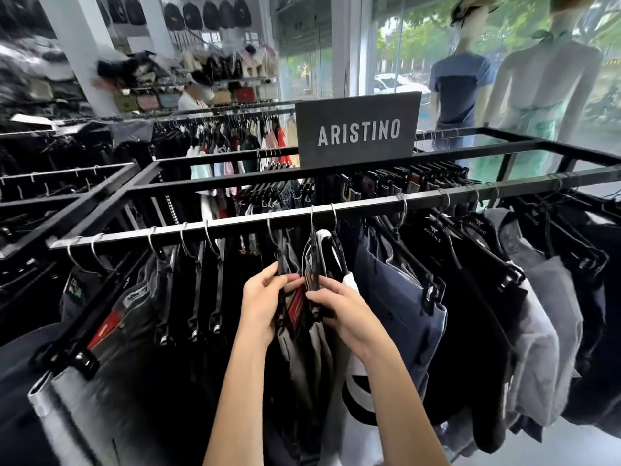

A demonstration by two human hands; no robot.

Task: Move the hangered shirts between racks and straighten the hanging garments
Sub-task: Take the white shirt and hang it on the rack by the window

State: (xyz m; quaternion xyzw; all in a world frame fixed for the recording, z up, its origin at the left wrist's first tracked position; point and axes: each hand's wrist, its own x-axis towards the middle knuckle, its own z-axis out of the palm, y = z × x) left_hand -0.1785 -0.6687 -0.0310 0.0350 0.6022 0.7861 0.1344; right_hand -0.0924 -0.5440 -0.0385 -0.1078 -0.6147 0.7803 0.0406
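A black metal rack rail (235, 227) crosses the view, with several garments hung from it on black clip hangers. My left hand (262, 297) grips the edge of a black hanger and dark garment (285, 317) at the rail's middle, fingers curled round it. My right hand (339, 307) pinches the neighbouring black hanger (316, 264), which carries a grey and white garment (322, 348). A red tag (297, 306) shows between my two hands. To the right hang navy (400, 297), black and grey garments (544, 314).
A dark sign reading ARISTINO (358, 129) stands on the rack's upper bar. Further racks of clothes (235, 136) fill the left and back. Two mannequins (463, 85) stand by the window at right. A person (195, 95) stands behind the far rack.
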